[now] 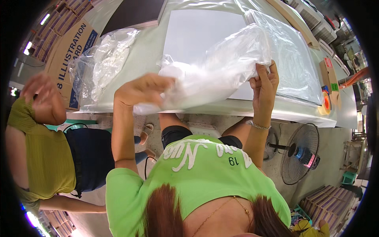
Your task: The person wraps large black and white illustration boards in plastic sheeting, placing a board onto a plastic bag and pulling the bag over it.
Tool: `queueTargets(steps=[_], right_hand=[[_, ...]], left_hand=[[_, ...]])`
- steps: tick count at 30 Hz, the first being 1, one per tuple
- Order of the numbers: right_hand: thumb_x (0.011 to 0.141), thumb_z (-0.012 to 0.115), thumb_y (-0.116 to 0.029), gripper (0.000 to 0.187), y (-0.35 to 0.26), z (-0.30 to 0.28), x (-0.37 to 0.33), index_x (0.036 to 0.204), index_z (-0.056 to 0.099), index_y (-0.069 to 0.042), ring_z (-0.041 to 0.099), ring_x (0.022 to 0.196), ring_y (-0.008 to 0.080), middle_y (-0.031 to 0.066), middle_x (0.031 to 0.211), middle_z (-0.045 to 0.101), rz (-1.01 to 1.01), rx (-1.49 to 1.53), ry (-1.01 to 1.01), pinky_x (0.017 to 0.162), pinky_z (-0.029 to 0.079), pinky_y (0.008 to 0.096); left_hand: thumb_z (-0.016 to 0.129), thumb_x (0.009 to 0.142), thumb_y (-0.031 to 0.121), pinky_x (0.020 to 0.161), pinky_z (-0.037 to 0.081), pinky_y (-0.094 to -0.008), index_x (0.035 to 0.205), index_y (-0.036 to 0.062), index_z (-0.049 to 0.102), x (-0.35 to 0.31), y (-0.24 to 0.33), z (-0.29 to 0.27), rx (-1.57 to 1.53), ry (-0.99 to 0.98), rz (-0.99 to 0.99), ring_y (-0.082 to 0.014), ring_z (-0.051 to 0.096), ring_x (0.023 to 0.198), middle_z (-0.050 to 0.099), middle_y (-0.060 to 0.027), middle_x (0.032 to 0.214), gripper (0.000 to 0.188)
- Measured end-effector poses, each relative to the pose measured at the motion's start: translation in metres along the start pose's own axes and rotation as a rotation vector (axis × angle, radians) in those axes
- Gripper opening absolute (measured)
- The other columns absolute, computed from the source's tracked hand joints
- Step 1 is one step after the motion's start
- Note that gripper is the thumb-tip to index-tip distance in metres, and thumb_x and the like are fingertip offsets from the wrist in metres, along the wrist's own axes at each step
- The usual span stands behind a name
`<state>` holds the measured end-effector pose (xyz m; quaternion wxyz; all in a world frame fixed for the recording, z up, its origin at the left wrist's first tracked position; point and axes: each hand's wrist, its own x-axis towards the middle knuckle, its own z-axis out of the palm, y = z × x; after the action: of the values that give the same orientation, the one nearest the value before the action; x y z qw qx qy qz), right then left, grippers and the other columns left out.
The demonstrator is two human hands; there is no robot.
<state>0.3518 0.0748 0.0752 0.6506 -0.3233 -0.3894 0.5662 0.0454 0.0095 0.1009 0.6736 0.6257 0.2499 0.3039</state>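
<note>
A crumpled clear plastic bag point(225, 73) is stretched between my hands above the table's near edge. My right hand point(265, 81) pinches its right end between thumb and fingers. At the bag's left end is my left hand point(144, 90), its fingers smeared by motion, so their grip cannot be made out. Under and behind the bag lies a large white board point(201, 25), partly covered by it. To the right, a stack of boards in clear plastic point(290, 59) lies flat.
Another heap of clear plastic point(106, 63) lies at left, beside a brown cardboard box point(73, 59). A dark board point(132, 15) is at the back. An orange tape roll point(325, 103) sits near the right corner. A black fan point(300, 154) stands at right; a person in olive point(47, 158) is at left.
</note>
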Motion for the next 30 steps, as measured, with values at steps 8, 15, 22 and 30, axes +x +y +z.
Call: queueTargets(steps=[8, 15, 22, 30], right_hand=[[0.087, 0.06, -0.01, 0.012, 0.016, -0.057, -0.003, 0.078, 0.053, -0.011, 0.046, 0.047, 0.0064, -0.0043, 0.058, 0.05, 0.18, 0.441, 0.217, 0.057, 0.047, 0.0231], [0.087, 0.06, -0.009, 0.009, 0.015, -0.109, -0.02, 0.079, 0.055, -0.01, 0.046, 0.047, 0.0078, -0.0038, 0.058, 0.051, 0.17, 0.555, 0.286, 0.061, 0.05, 0.0233], [0.087, 0.059, -0.022, 0.025, 0.005, -0.181, -0.107, 0.092, 0.06, 0.003, 0.057, 0.055, 0.0117, 0.0019, 0.066, 0.06, 0.679, -0.818, -0.165, 0.048, 0.045, 0.0267], [0.079, 0.069, -0.026, 0.061, -0.006, -0.118, -0.077, 0.131, 0.044, -0.007, 0.054, 0.102, 0.0207, 0.0142, 0.109, 0.058, 0.13, -0.986, -0.061, 0.089, 0.043, 0.034]], left_hand=[[0.068, 0.062, 0.071, 0.094, 0.041, -0.0374, 0.139, -0.0008, 0.026, -0.004, -0.013, -0.001, -0.338, 0.201, 0.023, -0.0238, 0.051, 0.112, 0.046, -0.0158, 0.13, 0.114], [0.08, 0.068, 0.026, 0.084, 0.048, -0.0277, 0.12, -0.0036, 0.053, 0.006, -0.052, 0.02, 0.271, -0.093, -0.67, -0.0153, 0.06, 0.094, 0.063, -0.0098, 0.107, 0.065], [0.068, 0.083, 0.023, 0.081, 0.046, -0.0228, 0.113, -0.0008, 0.058, 0.013, -0.031, 0.01, -0.027, 0.43, -0.133, -0.013, 0.061, 0.085, 0.066, -0.0064, 0.097, 0.04], [0.065, 0.086, 0.029, 0.095, 0.039, -0.0254, 0.117, -0.0015, 0.056, 0.077, -0.021, 0.037, 0.031, 0.071, -0.219, -0.0122, 0.056, 0.102, 0.061, -0.0079, 0.111, 0.045]])
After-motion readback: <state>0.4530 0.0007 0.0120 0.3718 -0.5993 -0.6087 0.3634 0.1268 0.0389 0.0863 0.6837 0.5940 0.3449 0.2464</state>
